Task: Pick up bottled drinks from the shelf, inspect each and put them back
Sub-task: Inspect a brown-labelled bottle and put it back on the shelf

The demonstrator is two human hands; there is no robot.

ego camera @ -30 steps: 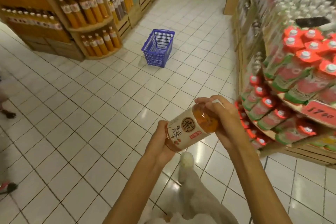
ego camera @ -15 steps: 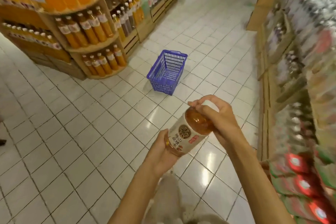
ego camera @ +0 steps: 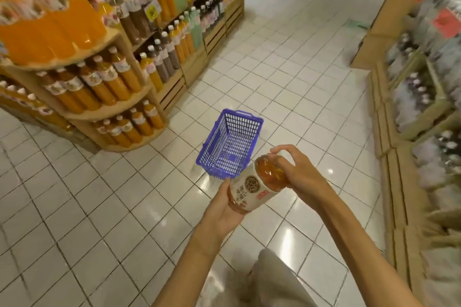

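Both grips clamped on bottle (ego camera: 257,185): left hand (ego camera: 225,209) cups base, right hand (ego camera: 298,176) wraps neck. Axis tilts up-right; shelf (ego camera: 409,132) lies off my right.

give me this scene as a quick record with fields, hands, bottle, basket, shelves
left hand: grips the bottle's lower end from below
right hand: fingers curled round the bottle's top end
bottle: amber drink, white label with red characters, held tilted between both hands above the floor
basket: blue plastic, on the tiled floor beyond the hands, nothing visible inside
left shelves: wooden tiers stocked with orange and brown bottled drinks
right shelves: wooden crates of bottles, blurred
task state: bottle being inspected, not yet put back
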